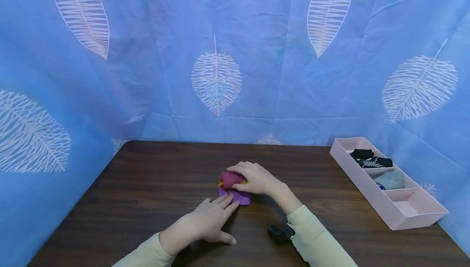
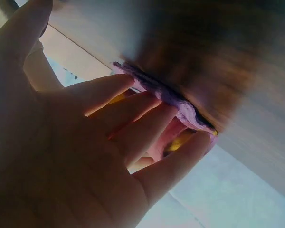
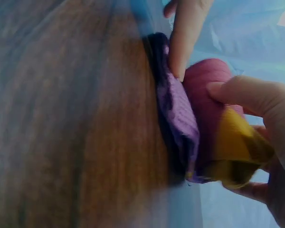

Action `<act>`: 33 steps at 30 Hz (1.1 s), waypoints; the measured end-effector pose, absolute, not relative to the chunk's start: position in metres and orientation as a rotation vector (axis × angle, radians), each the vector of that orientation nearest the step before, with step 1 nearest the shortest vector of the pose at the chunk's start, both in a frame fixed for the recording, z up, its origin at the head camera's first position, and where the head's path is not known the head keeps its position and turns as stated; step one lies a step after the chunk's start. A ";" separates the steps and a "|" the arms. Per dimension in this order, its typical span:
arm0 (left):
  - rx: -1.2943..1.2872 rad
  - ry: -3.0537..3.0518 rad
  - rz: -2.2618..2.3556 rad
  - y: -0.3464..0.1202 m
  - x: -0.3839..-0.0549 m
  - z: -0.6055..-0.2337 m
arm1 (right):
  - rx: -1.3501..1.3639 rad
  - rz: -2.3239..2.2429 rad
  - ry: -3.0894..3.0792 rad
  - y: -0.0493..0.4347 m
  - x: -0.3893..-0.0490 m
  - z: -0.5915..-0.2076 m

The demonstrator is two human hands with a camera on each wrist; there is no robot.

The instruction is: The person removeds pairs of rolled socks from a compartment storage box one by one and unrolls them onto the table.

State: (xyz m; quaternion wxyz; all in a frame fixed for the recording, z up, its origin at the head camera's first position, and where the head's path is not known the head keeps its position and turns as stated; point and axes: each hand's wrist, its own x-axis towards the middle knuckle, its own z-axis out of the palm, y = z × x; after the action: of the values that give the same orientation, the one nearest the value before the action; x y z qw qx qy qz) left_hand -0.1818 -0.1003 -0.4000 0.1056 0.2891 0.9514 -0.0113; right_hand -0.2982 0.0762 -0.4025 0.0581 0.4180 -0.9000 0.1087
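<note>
A rolled-up sock (image 1: 230, 180) lies near the middle of the dark table, its roll maroon with yellow parts. From the roll a flat purple ribbed cuff (image 1: 240, 197) extends toward the person. My right hand (image 1: 257, 179) grips the roll from the right, with the thumb on the near side and fingers over the far side. My left hand (image 1: 210, 220) rests its outstretched fingertips on the purple cuff. In the right wrist view, a yellow part (image 3: 235, 137) shows at the end of the roll. The left wrist view shows the left fingers spread along the cuff (image 2: 187, 111).
A pale pink divided box (image 1: 371, 195) stands at the table's right side. Its far compartment holds black patterned socks (image 1: 372, 161); the middle one holds a grey bundle (image 1: 392, 180). Blue leaf-print cloth (image 1: 257, 83) hangs behind the table. A black band (image 1: 280, 233) sits by the right sleeve.
</note>
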 end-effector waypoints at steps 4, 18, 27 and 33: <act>0.856 2.818 -0.069 -0.102 -0.183 -0.398 | 1.214 0.323 -2.652 0.073 -0.303 -0.402; 0.875 2.821 -0.114 -0.099 -0.182 -0.398 | 1.188 0.266 -2.505 0.061 -0.318 -0.402; 0.869 2.826 -0.139 -0.096 -0.180 -0.404 | 1.188 0.268 -2.613 0.066 -0.318 -0.411; 0.877 2.857 -0.150 -0.100 -0.182 -0.405 | 1.192 0.218 -2.630 0.066 -0.320 -0.413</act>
State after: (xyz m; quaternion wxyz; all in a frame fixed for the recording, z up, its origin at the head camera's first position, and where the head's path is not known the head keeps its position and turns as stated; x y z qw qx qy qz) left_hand -0.1819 -0.0996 -0.4052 0.0745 0.2921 0.9522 -0.0499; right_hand -0.3203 0.0657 -0.4131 0.1228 0.4086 -0.9013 0.0746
